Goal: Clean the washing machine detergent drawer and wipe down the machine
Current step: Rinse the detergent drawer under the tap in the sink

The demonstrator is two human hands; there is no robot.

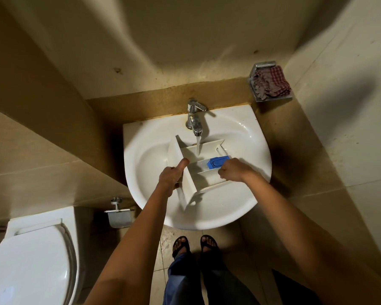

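A white detergent drawer (pixel 191 172) with a blue insert (pixel 218 162) is held over the white sink (pixel 246 137). Water runs from the chrome tap (pixel 195 117) into the drawer's far compartment. My left hand (pixel 173 176) grips the drawer's front panel, thumb on top. My right hand (pixel 234 169) is curled over the drawer's near right side beside the blue insert; its fingertips are hidden, so whatever they hold or press cannot be made out.
A checked red cloth (pixel 271 83) sits in a metal wall holder at the right. A white toilet (pixel 31 260) with its lid down stands at the lower left, a paper holder (pixel 119 214) beside it. Beige walls close in on three sides.
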